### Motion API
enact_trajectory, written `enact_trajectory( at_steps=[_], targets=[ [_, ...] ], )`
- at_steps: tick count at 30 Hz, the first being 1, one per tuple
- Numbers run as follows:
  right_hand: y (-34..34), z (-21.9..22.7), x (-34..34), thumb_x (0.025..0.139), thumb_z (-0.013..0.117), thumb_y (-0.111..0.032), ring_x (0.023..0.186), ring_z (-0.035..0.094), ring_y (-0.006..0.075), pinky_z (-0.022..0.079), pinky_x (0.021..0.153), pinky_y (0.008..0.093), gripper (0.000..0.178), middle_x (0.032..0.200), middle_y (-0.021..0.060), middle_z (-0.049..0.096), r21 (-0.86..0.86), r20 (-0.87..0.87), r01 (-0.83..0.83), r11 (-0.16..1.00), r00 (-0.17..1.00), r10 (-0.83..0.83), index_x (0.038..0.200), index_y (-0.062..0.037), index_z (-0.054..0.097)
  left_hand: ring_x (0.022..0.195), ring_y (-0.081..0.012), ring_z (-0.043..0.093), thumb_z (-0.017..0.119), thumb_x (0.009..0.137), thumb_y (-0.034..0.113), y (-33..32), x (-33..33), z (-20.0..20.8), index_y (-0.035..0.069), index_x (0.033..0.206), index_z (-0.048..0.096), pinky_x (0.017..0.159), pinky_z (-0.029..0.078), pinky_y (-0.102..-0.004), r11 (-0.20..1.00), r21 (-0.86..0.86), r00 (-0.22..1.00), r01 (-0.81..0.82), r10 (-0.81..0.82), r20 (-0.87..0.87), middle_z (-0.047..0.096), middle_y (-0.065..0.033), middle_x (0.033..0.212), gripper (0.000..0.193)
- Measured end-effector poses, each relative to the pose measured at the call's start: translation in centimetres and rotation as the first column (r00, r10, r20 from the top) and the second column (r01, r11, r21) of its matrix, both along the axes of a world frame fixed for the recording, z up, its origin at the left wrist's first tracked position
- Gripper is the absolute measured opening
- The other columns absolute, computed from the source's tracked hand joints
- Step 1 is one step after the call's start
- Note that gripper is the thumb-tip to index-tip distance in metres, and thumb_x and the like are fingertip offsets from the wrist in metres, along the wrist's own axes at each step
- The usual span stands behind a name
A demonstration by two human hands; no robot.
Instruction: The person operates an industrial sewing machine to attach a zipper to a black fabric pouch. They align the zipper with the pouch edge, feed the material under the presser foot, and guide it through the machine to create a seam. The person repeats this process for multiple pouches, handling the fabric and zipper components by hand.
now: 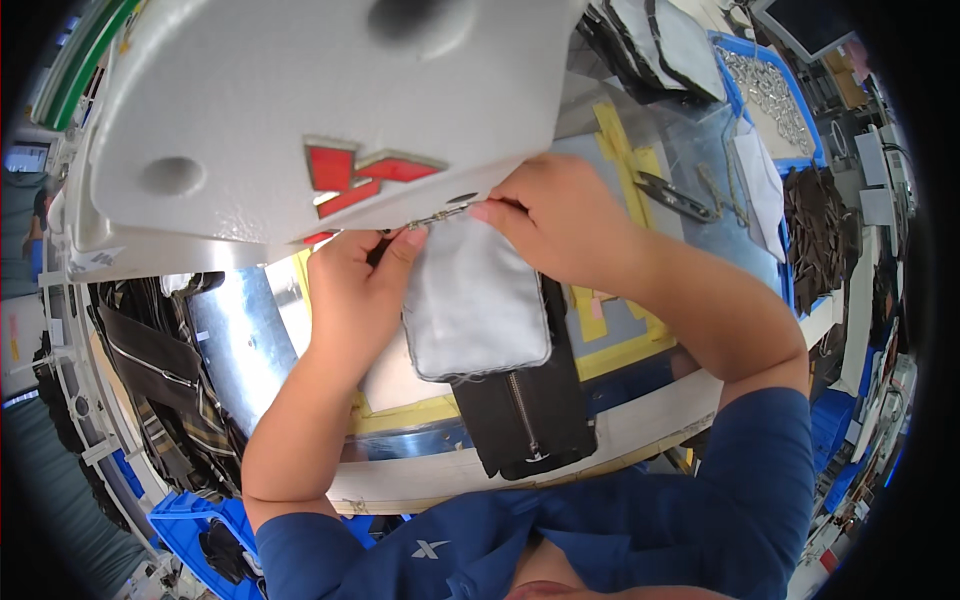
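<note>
A pale grey-white fabric pocket piece with a dark overlocked edge lies in front of me. Under it, toward me, comes a black fabric piece with a metal zipper. My left hand is closed, thumb and fingers pinching the far left corner of the pocket piece. The far right corner is pinched by my right hand. Between my thumbs runs a narrow strip with metallic bits, perhaps zipper teeth. Its far side is hidden under the white sewing machine head.
Small snips lie right of my right hand. At the back right, a blue tray holds many small metal parts, beside dark strips. Stacked fabric pieces lie behind. Dark garments hang at the left. Yellow tape marks the table.
</note>
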State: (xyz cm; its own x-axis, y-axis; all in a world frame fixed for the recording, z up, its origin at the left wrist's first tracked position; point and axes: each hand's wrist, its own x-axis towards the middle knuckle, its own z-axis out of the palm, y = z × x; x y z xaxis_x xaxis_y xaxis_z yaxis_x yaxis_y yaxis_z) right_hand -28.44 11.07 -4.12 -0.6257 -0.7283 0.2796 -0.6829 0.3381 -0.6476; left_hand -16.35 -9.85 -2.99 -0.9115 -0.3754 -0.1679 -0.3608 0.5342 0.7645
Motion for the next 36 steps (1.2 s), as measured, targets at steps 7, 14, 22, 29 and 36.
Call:
enact_trajectory(
  at_steps=[7, 14, 22, 29, 36],
  targets=[
    [-1.4, 0.3, -1.7, 0.092, 0.074, -0.022, 0.086, 0.071, 0.0465, 0.057, 0.081, 0.0519, 0.023, 0.084, 0.0229, 0.073, 0.097, 0.162, 0.049, 0.994, 0.985, -0.064, 0.089, 0.0010, 0.077, 0.094, -0.0224, 0.074, 0.081, 0.091, 0.010, -1.4, -2.8, -0.1, -0.001, 0.115, 0.078, 0.085, 0.057, -0.0360, 0.974, -0.093, 0.972, 0.208, -0.216, -0.091, 0.080, -0.0111, 0.103, 0.026],
    [-1.6, -1.1, -2.6, 0.090, 0.074, -0.021, 0.084, 0.072, 0.0474, 0.058, 0.080, 0.0531, 0.024, 0.081, 0.0253, 0.073, 0.068, 0.035, 0.055, 0.996, 0.998, -0.057, 0.087, 0.0027, 0.077, 0.089, -0.0309, 0.077, 0.072, 0.094, 0.016, -1.9, -2.7, -1.3, 0.009, 0.112, 0.080, 0.077, 0.061, -0.0425, 0.940, -0.253, 0.962, 0.229, -0.259, -0.091, 0.080, -0.0128, 0.100, 0.020],
    [-1.9, 0.9, -3.7, 0.089, 0.072, -0.019, 0.085, 0.073, 0.0476, 0.059, 0.079, 0.0534, 0.025, 0.080, 0.0267, 0.072, 0.222, 0.129, 0.005, 0.975, 0.991, -0.035, 0.085, 0.0050, 0.077, 0.091, -0.0296, 0.077, 0.084, 0.087, 0.009, -2.5, -3.4, -2.7, 0.001, 0.107, 0.080, 0.083, 0.059, -0.0404, 0.834, -0.498, 0.902, 0.240, -0.381, -0.203, 0.080, -0.0145, 0.099, 0.022],
    [-2.0, 1.0, -3.9, 0.082, 0.071, -0.015, 0.087, 0.076, 0.0448, 0.062, 0.080, 0.0506, 0.021, 0.083, 0.0260, 0.075, 0.263, 0.170, -0.023, 0.965, 0.985, -0.022, 0.084, 0.0051, 0.079, 0.089, -0.0195, 0.076, 0.092, 0.085, 0.009, -3.9, -3.5, -4.4, -0.004, 0.104, 0.080, 0.083, 0.059, -0.0353, 0.842, -0.490, 0.860, 0.227, -0.409, -0.305, 0.082, -0.0102, 0.099, 0.026],
    [-1.9, 1.0, -4.1, 0.086, 0.072, -0.018, 0.085, 0.074, 0.0477, 0.060, 0.079, 0.0542, 0.025, 0.080, 0.0276, 0.072, 0.271, 0.227, -0.027, 0.962, 0.973, -0.036, 0.084, 0.0069, 0.076, 0.089, -0.0163, 0.072, 0.091, 0.088, 0.008, -3.7, -3.5, -4.1, -0.003, 0.108, 0.080, 0.085, 0.058, -0.0340, 0.873, -0.438, 0.895, 0.213, -0.355, -0.272, 0.080, -0.0081, 0.100, 0.026]
  ],
)
